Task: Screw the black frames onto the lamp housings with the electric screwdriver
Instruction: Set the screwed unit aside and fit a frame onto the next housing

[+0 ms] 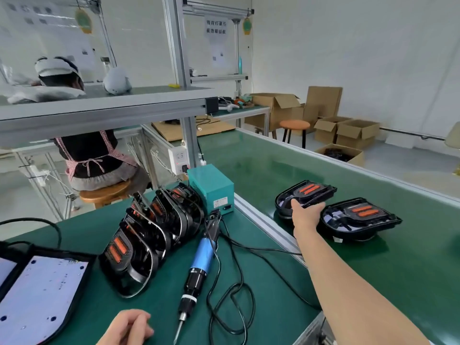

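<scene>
My right hand (305, 214) reaches out over the green conveyor belt (286, 155) and grips the near edge of a black lamp assembly (307, 192) with orange strips, tilted up off the belt. A second such assembly (358, 217) lies flat just right of it. My left hand (129, 327) rests on the green workbench (268, 295) at the bottom, fingers loosely curled, holding nothing. The blue-and-black electric screwdriver (199, 267) lies on the bench, tip toward me. A row of several black frames (151, 232) stands on edge left of it. A lamp housing (42, 292) with a white board lies at far left.
A teal power box (211, 188) stands behind the frames, its black cables (236, 302) looping across the bench. An aluminium rail (263, 220) separates bench and belt. A person sits on a stool (104, 192) at the back left. Cardboard boxes (348, 133) stand beyond the belt.
</scene>
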Tool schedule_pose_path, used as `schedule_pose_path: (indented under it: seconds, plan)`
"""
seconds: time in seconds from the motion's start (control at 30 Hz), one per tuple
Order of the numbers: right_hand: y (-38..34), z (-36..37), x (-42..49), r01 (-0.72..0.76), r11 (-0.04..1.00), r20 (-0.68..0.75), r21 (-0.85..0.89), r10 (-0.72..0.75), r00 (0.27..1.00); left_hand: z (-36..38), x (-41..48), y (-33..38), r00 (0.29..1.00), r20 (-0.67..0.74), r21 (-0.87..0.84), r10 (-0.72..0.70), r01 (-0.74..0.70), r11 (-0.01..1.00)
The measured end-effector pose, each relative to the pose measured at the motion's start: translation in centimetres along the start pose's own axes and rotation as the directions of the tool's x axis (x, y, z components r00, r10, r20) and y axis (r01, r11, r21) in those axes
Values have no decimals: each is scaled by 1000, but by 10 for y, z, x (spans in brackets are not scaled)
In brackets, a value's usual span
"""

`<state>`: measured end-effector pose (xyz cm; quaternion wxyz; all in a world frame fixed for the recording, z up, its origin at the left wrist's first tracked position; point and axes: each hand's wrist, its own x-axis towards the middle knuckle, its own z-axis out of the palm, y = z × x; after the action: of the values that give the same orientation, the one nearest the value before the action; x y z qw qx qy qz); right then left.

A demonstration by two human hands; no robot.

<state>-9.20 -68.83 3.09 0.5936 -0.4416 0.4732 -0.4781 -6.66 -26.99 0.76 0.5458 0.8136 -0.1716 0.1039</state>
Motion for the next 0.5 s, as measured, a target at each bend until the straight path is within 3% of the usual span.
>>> schedule_pose_path:
  seconds: [0.17,0.3,0.4,0.5]
  plan:
    - [1,9,19,45,987,-26,-152,-50,998,3,1,-2,1000,-3,14,7,-7,1000]
    - [-4,12,16,-19,972,-97,-235,-4,995,0,2,1,1000,1,27,-9,9,1000]
    - [-5,10,-4,5,973,-114,-232,-32,993,-1,2,4,999,-2,25,-44,44,999]
    - [-6,9,-41,53,983,-36,-174,-61,998,-1,0,3,995,3,20,-98,98,995]
